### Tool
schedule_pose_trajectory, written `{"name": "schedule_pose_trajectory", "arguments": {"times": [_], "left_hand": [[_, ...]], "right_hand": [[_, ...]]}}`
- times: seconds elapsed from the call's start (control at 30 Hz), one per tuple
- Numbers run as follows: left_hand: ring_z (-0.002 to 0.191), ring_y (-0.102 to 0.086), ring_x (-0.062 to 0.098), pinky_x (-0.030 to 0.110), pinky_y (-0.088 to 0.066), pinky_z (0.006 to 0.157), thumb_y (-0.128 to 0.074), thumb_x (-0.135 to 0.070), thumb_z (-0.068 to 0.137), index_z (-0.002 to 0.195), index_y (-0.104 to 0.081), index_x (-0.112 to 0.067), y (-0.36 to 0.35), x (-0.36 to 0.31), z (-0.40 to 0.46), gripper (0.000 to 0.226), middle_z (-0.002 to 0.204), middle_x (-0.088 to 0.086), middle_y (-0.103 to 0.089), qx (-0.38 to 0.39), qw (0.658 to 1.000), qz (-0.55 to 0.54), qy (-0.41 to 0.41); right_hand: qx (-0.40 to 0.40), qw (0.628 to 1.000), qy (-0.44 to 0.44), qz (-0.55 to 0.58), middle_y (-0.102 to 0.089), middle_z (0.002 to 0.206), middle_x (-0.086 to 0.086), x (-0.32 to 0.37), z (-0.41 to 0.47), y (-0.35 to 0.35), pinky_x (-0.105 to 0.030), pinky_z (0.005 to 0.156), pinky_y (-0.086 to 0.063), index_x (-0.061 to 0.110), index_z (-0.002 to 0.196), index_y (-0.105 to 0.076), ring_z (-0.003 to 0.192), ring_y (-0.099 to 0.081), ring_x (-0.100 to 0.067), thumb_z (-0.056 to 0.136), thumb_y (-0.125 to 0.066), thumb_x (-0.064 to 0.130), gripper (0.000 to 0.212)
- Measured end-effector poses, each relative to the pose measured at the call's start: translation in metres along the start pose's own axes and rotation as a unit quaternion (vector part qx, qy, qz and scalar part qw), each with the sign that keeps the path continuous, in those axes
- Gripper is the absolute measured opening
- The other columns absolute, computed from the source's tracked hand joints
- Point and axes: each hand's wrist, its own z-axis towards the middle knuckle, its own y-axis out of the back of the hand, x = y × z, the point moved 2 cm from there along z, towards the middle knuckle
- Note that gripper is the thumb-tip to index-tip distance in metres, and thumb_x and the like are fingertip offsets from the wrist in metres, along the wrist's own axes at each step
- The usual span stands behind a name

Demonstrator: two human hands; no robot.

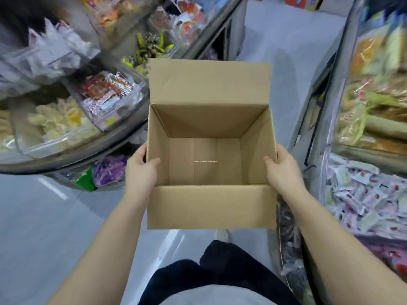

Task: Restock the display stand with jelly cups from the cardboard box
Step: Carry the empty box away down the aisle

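Note:
An open brown cardboard box (210,208) is held up in front of me over the aisle, its flaps spread and its inside showing only bare cardboard. My left hand (141,170) grips the box's left wall, thumb hooked over the rim. My right hand (284,170) grips the right wall the same way. A round display stand (72,159) with clear bins sits to my left; one bin holds pale yellow jelly cups (59,122). The view is blurred at the edges.
Bins of red-wrapped snacks (105,91) and white packets (57,51) fill the left stand. A second stand on the right holds orange and yellow packs (374,102) and white wrapped candies (361,194). Grey aisle floor (284,40) runs ahead between them.

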Motion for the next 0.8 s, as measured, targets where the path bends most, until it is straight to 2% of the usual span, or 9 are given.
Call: {"name": "schedule_pose_trajectory", "arguments": {"times": [0.1, 0.17, 0.27, 0.37, 0.43, 0.5, 0.6, 0.73, 0.8], "left_hand": [[0.081, -0.064, 0.014, 0.041, -0.051, 0.082, -0.05, -0.009, 0.071, 0.088, -0.066, -0.047, -0.034, -0.034, 0.062, 0.045, 0.082, -0.018, -0.072, 0.014, 1.0, 0.005, -0.009], [0.086, -0.065, 0.013, 0.038, -0.051, 0.083, -0.05, -0.007, 0.073, 0.092, -0.067, -0.042, -0.058, -0.05, 0.104, 0.044, 0.086, -0.017, -0.072, 0.023, 1.0, 0.005, -0.015], [0.094, -0.066, 0.013, 0.031, -0.052, 0.08, -0.051, -0.006, 0.076, 0.111, -0.065, -0.033, -0.101, -0.067, 0.177, 0.046, 0.098, -0.013, -0.071, 0.038, 0.999, 0.0, -0.016], [0.091, -0.067, 0.011, 0.028, -0.051, 0.077, -0.051, -0.005, 0.076, 0.109, -0.066, -0.033, -0.153, -0.089, 0.254, 0.045, 0.093, -0.016, -0.071, 0.071, 0.997, -0.009, -0.023], [0.09, -0.067, 0.012, 0.032, -0.052, 0.078, -0.051, -0.01, 0.072, 0.098, -0.066, -0.043, -0.187, -0.113, 0.301, 0.045, 0.088, -0.019, -0.071, 0.106, 0.994, 0.005, -0.034], [0.089, -0.067, 0.013, 0.036, -0.053, 0.081, -0.05, -0.013, 0.068, 0.097, -0.066, -0.045, -0.218, -0.144, 0.348, 0.046, 0.089, -0.016, -0.072, 0.138, 0.989, 0.021, -0.051], [0.085, -0.066, 0.015, 0.04, -0.053, 0.085, -0.05, -0.015, 0.067, 0.095, -0.065, -0.043, -0.261, -0.187, 0.411, 0.042, 0.087, -0.015, -0.071, 0.159, 0.984, 0.045, -0.06], [0.09, -0.067, 0.014, 0.04, -0.053, 0.086, -0.05, -0.013, 0.069, 0.096, -0.065, -0.045, -0.329, -0.235, 0.483, 0.045, 0.09, -0.017, -0.072, 0.195, 0.977, 0.055, -0.065], [0.09, -0.066, 0.011, 0.035, -0.053, 0.082, -0.051, -0.015, 0.069, 0.09, -0.063, -0.053, -0.366, -0.252, 0.517, 0.046, 0.084, -0.023, -0.071, 0.207, 0.975, 0.062, -0.059]], "right_hand": [[-0.013, 1.0, -0.005, 0.011, -0.064, 0.104, 0.007, 0.03, 0.066, 0.016, -0.04, 0.087, -0.05, 0.033, 0.132, -0.045, 0.094, -0.062, -0.021, 0.094, -0.041, 0.016, 0.041], [-0.034, 0.999, -0.002, 0.007, -0.062, 0.102, 0.01, 0.045, 0.107, 0.022, -0.032, 0.08, -0.048, 0.031, 0.132, -0.046, 0.093, -0.06, -0.018, 0.094, -0.041, 0.015, 0.042], [-0.067, 0.998, -0.011, 0.008, -0.059, 0.09, 0.02, 0.055, 0.171, 0.026, -0.023, 0.063, -0.041, 0.036, 0.131, -0.046, 0.076, -0.055, -0.003, 0.094, -0.042, 0.014, 0.043], [-0.095, 0.995, -0.033, 0.017, -0.054, 0.082, 0.029, 0.066, 0.241, 0.032, -0.025, 0.065, -0.044, 0.039, 0.129, -0.046, 0.077, -0.056, -0.005, 0.094, -0.041, 0.015, 0.042], [-0.125, 0.991, -0.054, 0.018, -0.056, 0.087, 0.023, 0.08, 0.287, 0.041, -0.021, 0.061, -0.04, 0.037, 0.132, -0.043, 0.077, -0.055, -0.003, 0.095, -0.042, 0.016, 0.043], [-0.148, 0.986, -0.074, 0.018, -0.061, 0.099, 0.012, 0.096, 0.332, 0.054, -0.02, 0.059, -0.036, 0.033, 0.135, -0.043, 0.074, -0.053, -0.003, 0.095, -0.044, 0.016, 0.043], [-0.17, 0.981, -0.092, 0.009, -0.064, 0.112, -0.002, 0.121, 0.392, 0.074, -0.025, 0.064, -0.037, 0.026, 0.129, -0.048, 0.082, -0.053, -0.014, 0.094, -0.045, 0.018, 0.035], [-0.187, 0.974, -0.128, 0.005, -0.059, 0.128, -0.003, 0.143, 0.473, 0.101, -0.034, 0.082, -0.048, 0.028, 0.14, -0.037, 0.105, -0.058, -0.023, 0.095, -0.042, 0.023, 0.045], [-0.193, 0.971, -0.138, 0.01, -0.059, 0.128, -0.002, 0.147, 0.517, 0.116, -0.029, 0.07, -0.047, 0.031, 0.141, -0.034, 0.099, -0.059, -0.021, 0.095, -0.041, 0.024, 0.047]]}}
